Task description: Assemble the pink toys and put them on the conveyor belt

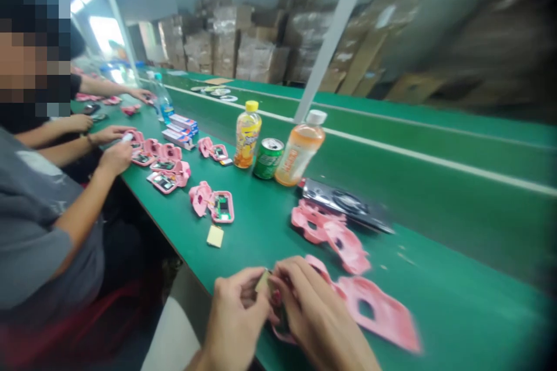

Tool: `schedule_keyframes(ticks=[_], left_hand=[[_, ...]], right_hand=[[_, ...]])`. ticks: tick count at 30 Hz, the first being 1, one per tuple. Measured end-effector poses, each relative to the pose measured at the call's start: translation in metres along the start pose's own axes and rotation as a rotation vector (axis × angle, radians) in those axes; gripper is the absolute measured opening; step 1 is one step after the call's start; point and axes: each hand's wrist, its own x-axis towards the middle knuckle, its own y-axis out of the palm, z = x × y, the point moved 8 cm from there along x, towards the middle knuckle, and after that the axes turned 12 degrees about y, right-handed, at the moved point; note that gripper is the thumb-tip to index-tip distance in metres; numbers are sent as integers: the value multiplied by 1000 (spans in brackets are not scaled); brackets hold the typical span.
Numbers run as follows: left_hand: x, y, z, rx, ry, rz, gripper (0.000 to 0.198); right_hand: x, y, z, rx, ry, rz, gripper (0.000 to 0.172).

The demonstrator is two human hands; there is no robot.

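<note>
My left hand [237,319] is closed, thumb and fingers pinching a small pale-yellow piece [263,283]. Bent over a pink plastic casing [284,334] at the table's near edge, my right hand [319,316] has its fingertips against my left ones. The casing is mostly hidden under the hands, and its inside shows only as a dark patch. Right beside my right hand lies an empty pink shell [383,313], opened out flat. Behind it is another pair of pink shell halves [328,231]. A loose pale-yellow square [215,236] rests on the green tabletop to the left.
An open pink casing with a circuit board [223,206] lies further left, with several more beyond. A yellow-capped bottle [248,136], a green can [268,158], an orange drink bottle [300,150] and a dark flat device [346,202] stand behind. A co-worker's hands [116,156] work at left.
</note>
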Motion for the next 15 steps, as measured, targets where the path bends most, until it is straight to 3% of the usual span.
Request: schedule_keyframes(ticks=[5, 11, 15], left_hand=[[-2, -1, -4, -17, 48, -29, 36], [3, -15, -4, -260, -108, 13, 44], [11, -36, 5, -188, -134, -30, 45]], right_hand=[[-26, 5, 18, -240, -253, -130, 25], [-27, 2, 27, -192, -180, -47, 29], [-30, 4, 37, -155, -169, 56, 27]])
